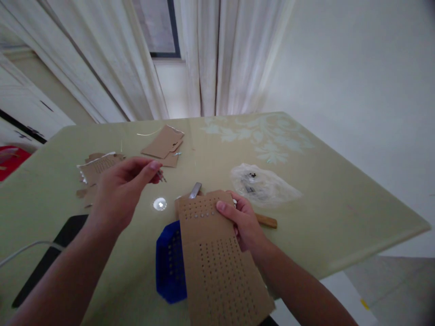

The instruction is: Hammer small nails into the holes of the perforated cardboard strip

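Observation:
My right hand (243, 217) grips the upper right edge of a long brown cardboard sheet (210, 233), thumb on its face. Rows of small holes cover the sheet, and a few near its top show pale, shiny spots. Away from the sheet, to the upper left, my left hand (125, 188) is closed in a pinch. Small thin metal pieces (162, 175) stick out from its fingertips; their exact kind is too small to tell. Partly hidden behind the cardboard is a blue plastic basket (168, 267) with holes in it.
Torn cardboard pieces (165, 142) lie at the back left, with more scraps (98, 170) beside my left wrist. A clear plastic bag (265, 185) holds small dark bits. A metal blade (195, 190) and a wooden handle (267, 221) show behind the sheet. A black flat object (50, 258) lies left.

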Action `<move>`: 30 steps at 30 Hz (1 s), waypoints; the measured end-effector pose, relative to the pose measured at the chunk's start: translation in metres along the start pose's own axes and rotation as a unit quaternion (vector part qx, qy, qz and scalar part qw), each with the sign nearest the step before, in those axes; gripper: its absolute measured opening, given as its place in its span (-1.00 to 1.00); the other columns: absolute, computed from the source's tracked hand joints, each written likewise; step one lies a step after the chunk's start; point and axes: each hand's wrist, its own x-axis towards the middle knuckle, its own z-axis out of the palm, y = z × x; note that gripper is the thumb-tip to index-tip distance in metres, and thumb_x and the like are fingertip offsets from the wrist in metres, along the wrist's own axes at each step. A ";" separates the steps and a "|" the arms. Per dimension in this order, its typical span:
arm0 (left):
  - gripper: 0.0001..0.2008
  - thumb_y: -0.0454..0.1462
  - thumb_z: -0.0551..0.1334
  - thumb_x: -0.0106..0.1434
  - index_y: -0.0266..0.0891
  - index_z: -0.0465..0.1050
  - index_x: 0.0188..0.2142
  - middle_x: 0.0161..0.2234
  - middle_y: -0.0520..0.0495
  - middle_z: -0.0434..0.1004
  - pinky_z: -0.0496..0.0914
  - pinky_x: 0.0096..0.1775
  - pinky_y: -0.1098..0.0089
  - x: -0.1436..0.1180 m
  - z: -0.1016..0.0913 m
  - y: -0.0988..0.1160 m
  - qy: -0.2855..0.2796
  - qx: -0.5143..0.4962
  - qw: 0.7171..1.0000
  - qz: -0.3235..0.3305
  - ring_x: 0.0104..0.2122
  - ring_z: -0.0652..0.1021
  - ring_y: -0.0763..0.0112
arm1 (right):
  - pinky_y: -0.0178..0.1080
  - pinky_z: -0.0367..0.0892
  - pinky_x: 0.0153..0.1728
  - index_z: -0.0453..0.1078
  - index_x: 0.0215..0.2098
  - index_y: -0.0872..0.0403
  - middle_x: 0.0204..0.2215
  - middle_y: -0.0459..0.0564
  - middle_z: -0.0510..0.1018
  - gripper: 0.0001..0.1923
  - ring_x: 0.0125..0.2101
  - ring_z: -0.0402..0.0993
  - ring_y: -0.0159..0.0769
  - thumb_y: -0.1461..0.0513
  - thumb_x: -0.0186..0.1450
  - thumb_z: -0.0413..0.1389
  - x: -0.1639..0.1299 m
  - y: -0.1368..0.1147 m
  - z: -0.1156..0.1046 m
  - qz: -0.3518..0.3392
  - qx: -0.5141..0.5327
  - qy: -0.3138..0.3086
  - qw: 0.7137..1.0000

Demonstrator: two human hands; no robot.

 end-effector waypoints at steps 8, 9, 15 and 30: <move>-0.60 0.08 0.30 0.18 -0.21 0.62 -0.44 -0.45 -0.16 0.68 0.36 -0.31 0.29 0.090 0.053 -0.044 -0.229 0.158 0.958 -0.075 -0.38 0.61 0.16 | -0.43 -0.09 -0.82 0.50 -0.29 0.05 -0.70 -0.29 0.40 -0.35 -0.80 0.03 -0.57 -0.21 -0.03 0.57 0.015 -0.002 -0.001 0.012 0.026 0.027 0.999; -0.62 0.07 0.30 0.17 -0.20 0.61 -0.46 -0.46 -0.15 0.67 0.33 -0.31 0.30 0.094 0.056 -0.047 -0.234 0.170 0.954 -0.075 -0.39 0.60 0.17 | -0.43 -0.09 -0.82 0.49 -0.29 0.05 -0.70 -0.29 0.40 -0.35 -0.80 0.03 -0.57 -0.21 -0.02 0.56 0.015 0.000 -0.002 0.012 0.022 0.028 0.999; -0.59 0.10 0.28 0.10 -0.16 0.52 -0.59 -0.56 -0.11 0.59 0.28 -0.36 0.31 0.098 0.035 -0.065 -0.269 0.226 0.930 -0.107 -0.47 0.54 0.21 | -0.45 -0.07 -0.83 0.48 -0.29 0.04 -0.73 -0.32 0.36 -0.35 -0.81 0.04 -0.56 -0.24 0.01 0.54 0.019 0.007 -0.008 0.016 0.005 0.041 0.999; -0.63 0.09 0.31 0.15 -0.15 0.55 -0.39 -0.45 -0.15 0.71 0.42 -0.24 0.21 0.057 -0.011 -0.085 -0.250 0.318 0.896 -0.186 -0.30 0.71 -0.02 | -0.35 0.52 -0.44 0.63 -0.22 0.04 -0.40 -0.08 0.72 -0.48 -0.51 0.61 -0.36 -0.03 0.02 0.63 0.009 0.005 0.000 0.005 0.081 0.018 0.997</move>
